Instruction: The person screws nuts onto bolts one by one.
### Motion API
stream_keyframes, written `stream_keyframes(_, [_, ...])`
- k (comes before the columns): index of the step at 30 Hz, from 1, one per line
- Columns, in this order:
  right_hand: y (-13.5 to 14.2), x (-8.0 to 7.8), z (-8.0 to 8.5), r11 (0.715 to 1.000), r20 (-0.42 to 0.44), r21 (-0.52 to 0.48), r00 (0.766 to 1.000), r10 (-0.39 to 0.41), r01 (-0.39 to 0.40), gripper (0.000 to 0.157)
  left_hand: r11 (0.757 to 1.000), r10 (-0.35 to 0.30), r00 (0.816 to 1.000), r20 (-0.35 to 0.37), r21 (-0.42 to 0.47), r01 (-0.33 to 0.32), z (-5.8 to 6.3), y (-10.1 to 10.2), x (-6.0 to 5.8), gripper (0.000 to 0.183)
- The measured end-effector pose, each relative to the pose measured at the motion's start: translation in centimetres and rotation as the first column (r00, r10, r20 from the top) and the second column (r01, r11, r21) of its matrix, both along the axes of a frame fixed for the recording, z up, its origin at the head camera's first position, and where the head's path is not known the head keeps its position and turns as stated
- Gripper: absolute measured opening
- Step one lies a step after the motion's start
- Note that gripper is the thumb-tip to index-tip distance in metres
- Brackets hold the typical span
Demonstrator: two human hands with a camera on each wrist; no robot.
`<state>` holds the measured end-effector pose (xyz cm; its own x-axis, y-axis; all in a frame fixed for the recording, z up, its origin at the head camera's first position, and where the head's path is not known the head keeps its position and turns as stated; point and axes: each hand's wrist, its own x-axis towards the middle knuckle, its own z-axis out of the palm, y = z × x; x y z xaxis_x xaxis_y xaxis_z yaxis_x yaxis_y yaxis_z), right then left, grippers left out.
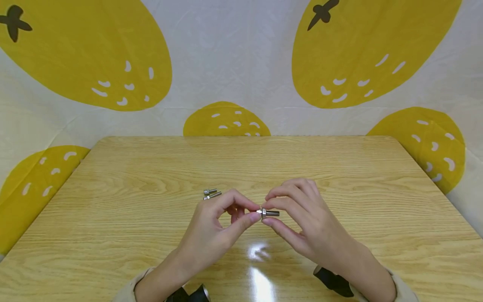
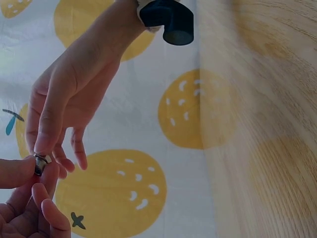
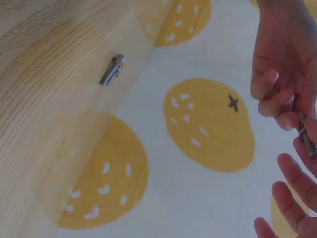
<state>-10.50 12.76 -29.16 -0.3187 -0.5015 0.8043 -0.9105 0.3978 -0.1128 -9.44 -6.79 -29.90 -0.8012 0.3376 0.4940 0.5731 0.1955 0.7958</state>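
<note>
Between my two hands is a metal bolt [image 1: 273, 213], lying roughly level above the table, its shank pointing right. My left hand [image 1: 213, 228] pinches its head end between thumb and index finger, hiding most of the head. A metal nut [image 1: 264, 214] sits around the bolt beside those fingertips. The thumb and index finger of my right hand [image 1: 317, 220] pinch at this nut from below and above, while the other fingers arch loosely. Seen from the left wrist, the bolt [image 2: 38, 165] is mostly covered by fingers.
Two more metal bolts [image 1: 212, 194] lie side by side on the wooden table [image 1: 124, 209], just beyond my left hand. Behind the table hangs a white cloth [image 1: 234, 54] with yellow fruit prints. Each wrist wears a black device [image 2: 171, 22].
</note>
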Motion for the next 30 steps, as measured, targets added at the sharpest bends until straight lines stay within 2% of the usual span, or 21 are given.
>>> stream_keyframes(8, [0.07,0.05,-0.39,0.998,0.045,0.049,0.998,-0.046,0.044,0.031,0.998,-0.046,0.997,-0.064,0.032,0.048,-0.26,0.10,-0.19,0.005])
stream_keyframes(16, [0.25,0.16,-0.44,0.995,0.100,0.065,0.991,-0.084,0.078,0.038,1.000,-0.024,0.999,-0.026,0.016,0.024,-0.24,0.07,-0.09,0.005])
stream_keyframes(23, [0.02,0.03,-0.09,1.000,0.025,0.009,0.999,-0.028,0.027,0.030,0.999,-0.026,0.999,-0.027,0.022,0.027,-0.22,0.12,-0.11,0.004])
stream_keyframes(30, [-0.10,-0.15,-0.03,1.000,-0.050,-0.001,0.999,-0.016,0.016,0.029,1.000,-0.002,1.000,-0.004,0.002,0.002,-0.03,0.09,-0.01,0.007])
